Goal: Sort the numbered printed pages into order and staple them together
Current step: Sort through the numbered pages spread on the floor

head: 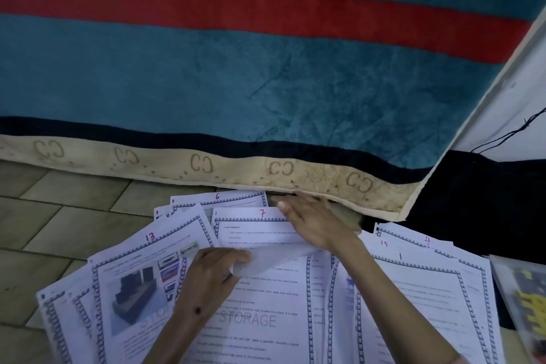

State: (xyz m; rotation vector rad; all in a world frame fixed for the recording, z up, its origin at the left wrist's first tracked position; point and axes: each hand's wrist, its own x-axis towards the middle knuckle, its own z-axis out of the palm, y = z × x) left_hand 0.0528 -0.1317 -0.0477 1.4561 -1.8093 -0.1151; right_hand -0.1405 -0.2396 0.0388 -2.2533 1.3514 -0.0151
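Several printed pages with blue chain borders and red handwritten numbers lie fanned on the tiled floor. Page 13 (pixel 139 284) with a picture lies at the left, page 6 (pixel 220 198) at the back, page 7 (pixel 251 226) in the middle, page 4 (pixel 427 242) and page 1 (pixel 419 284) at the right. My left hand (pixel 209 278) pinches the curled top edge of the STORAGE page (pixel 266 313). My right hand (pixel 313 220) lies flat, fingers apart, on the right end of page 7. No stapler is in view.
A teal mattress with a red stripe (pixel 236 68) and a beige patterned edge stands just behind the pages. Dark cloth (pixel 478 201) lies at the right. A clear plastic packet with yellow and black contents (pixel 526 301) sits at the far right edge.
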